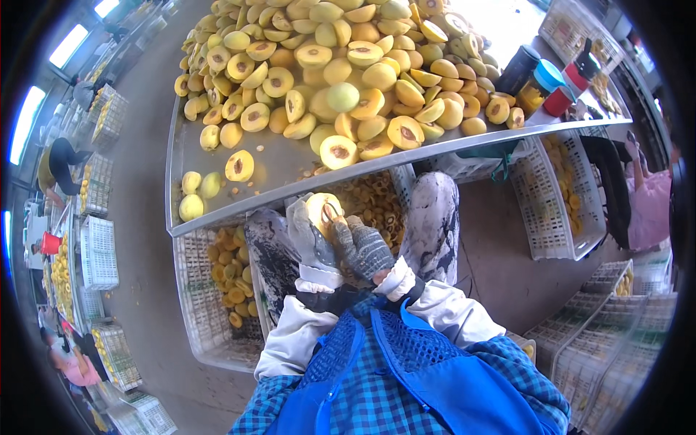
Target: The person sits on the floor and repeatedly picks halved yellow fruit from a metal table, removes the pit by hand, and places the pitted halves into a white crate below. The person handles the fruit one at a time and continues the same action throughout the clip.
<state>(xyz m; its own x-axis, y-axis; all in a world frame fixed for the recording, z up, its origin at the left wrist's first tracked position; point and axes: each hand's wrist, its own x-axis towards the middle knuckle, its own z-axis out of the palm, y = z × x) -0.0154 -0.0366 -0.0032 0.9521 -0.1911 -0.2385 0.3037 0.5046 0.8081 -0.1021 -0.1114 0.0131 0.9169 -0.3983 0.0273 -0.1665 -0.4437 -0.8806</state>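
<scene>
My left hand (pixel 311 234), in a grey work glove, holds a yellow peach half (pixel 322 211) with its cut face and brown pit cavity upward. My right hand (pixel 363 247), in a grey knit glove, closes on a thin curved pitting tool (pixel 338 207), its loop against the peach's middle and its handle hidden by the fingers. Both hands are between my knees, just below the metal table's raised edge (pixel 272 191). Under them is a crate of small brown-yellow pieces (pixel 383 201), partly covered by my hands. A large pile of halved peaches (pixel 326 70) covers much of the tabletop.
A white plastic crate (pixel 204 304) with peach halves stands by my left leg. Drink bottles (pixel 535 87) stand at the table's right. Another peach-filled crate (pixel 549 206) and stacked crates (pixel 587 331) are to the right. Other people work at tables along the left and right.
</scene>
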